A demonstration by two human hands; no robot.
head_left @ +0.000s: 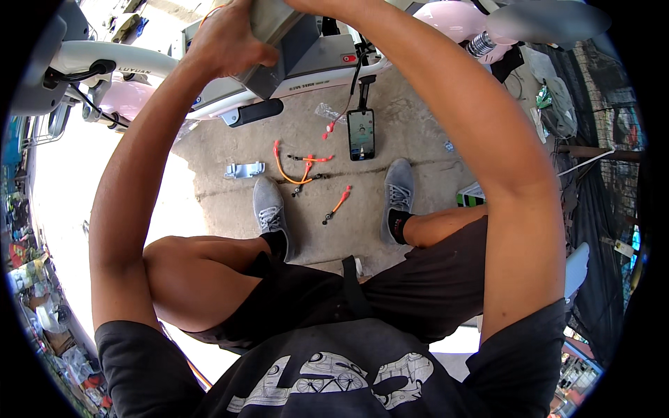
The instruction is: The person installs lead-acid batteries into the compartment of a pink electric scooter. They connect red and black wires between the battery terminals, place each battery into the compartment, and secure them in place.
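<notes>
My left hand (pixel 228 40) grips the side of a grey rectangular block (pixel 268 73), thumb pressed along its near face. The block is tilted over the white frame (pixel 306 85) of a scooter-like vehicle, beside a grey housing (pixel 317 59). Of my right hand (pixel 310 4), only a part shows at the top edge, close to the block's upper end. Its fingers are cut off by the picture's edge. A black padded piece (pixel 256 111) sticks out below the frame.
Orange cables (pixel 282 167) with red and black ends lie between my shoes, and a shorter orange cable (pixel 339 202) lies nearer. A light blue plastic bracket (pixel 244 170) is at their left. A lit phone (pixel 361 136) lies beyond. Pink body panels (pixel 453 19) stand at upper right.
</notes>
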